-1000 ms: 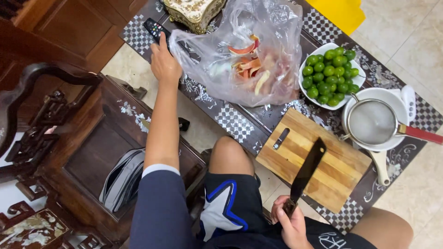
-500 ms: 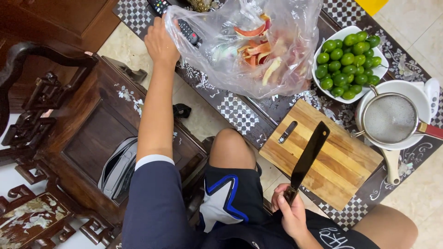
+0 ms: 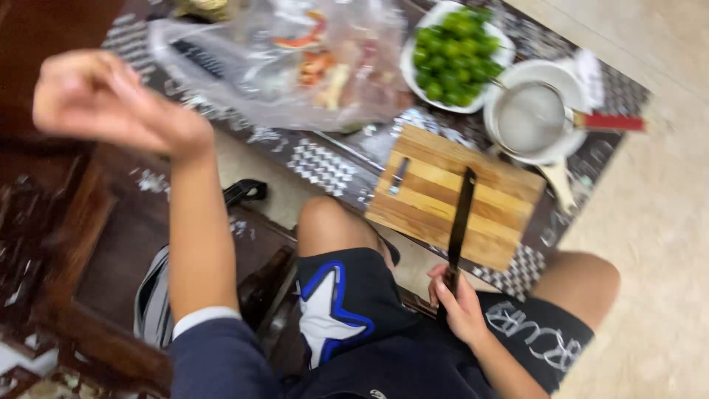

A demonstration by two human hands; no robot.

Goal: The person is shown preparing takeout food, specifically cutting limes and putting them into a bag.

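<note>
I see my right hand [image 3: 459, 307] low in the frame, just right of centre, its fingers wrapped around the handle of a knife [image 3: 459, 225]. The dark blade points up the frame and lies over the wooden cutting board [image 3: 484, 193], which sits at the near edge of the patterned bench [image 3: 325, 166]. My left hand [image 3: 100, 103] is raised in the upper left, blurred, its fingers loosely curled and holding nothing that I can make out. Just right of it, along the top of the frame, lies a clear plastic bag [image 3: 295, 70] with peels and scraps inside. Further right stands a white bowl of green limes [image 3: 454, 52], and beside that a strainer [image 3: 533, 118] with a red handle rests on a white cup.
</note>
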